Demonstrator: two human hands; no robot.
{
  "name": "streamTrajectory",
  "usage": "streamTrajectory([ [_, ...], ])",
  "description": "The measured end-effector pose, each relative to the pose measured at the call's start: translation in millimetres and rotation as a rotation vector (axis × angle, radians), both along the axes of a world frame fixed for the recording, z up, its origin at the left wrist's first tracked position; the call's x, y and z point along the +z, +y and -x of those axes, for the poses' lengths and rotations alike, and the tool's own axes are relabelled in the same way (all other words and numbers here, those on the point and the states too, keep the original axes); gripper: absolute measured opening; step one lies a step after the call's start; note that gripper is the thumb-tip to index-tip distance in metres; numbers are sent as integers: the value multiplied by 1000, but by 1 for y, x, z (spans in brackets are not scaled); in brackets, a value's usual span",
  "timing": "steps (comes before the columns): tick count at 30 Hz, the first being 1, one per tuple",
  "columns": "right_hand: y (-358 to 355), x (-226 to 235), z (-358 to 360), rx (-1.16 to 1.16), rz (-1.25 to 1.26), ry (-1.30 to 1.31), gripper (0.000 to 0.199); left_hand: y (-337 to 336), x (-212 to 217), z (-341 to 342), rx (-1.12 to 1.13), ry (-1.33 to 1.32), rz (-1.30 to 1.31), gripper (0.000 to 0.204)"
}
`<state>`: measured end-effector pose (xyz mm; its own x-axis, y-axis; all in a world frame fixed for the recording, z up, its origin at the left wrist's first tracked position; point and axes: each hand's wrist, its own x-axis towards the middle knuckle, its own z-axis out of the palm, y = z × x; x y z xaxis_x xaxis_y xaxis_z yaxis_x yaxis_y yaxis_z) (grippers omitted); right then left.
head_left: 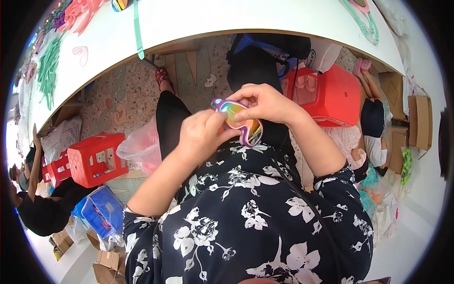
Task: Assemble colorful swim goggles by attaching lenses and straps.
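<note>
Over my lap I hold a pair of purple-rimmed swim goggles [249, 130] with rainbow mirrored lenses, tilted on a slant. My right hand [267, 105] pinches the upper edge, its thumb lying on the lens side. At the lower left, my left hand [201, 131] grips the rim near the nose bridge with closed fingers. Part of the goggles is covered by my fingers. On the white table [189, 16] ahead lie a ribbed green strap [137, 29], a pink frame piece [81, 55] and teal goggles parts [368, 26].
Bundles of teal straps [48, 71] and coral straps [81, 15] lie on the table's left. Red stools stand at left [94, 161] and right [333, 97]. A blue crate [101, 210] and cardboard boxes [421, 120] are on the floor; other people sit at both sides.
</note>
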<state>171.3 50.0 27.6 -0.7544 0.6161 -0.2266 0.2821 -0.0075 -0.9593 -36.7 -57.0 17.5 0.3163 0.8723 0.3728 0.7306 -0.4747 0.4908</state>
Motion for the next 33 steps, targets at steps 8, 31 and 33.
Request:
streamTrajectory([
  [8,-12,-8,-12,-115,-97,6,36,22,1,-5,-159,-106,-93,68],
  [31,-75,-23,-54,-653,183,241,23,10,-17,-7,11,-281,85,52],
  [33,-74,-23,-54,-618,156,270,22,9,-17,-8,3,-281,91,52],
])
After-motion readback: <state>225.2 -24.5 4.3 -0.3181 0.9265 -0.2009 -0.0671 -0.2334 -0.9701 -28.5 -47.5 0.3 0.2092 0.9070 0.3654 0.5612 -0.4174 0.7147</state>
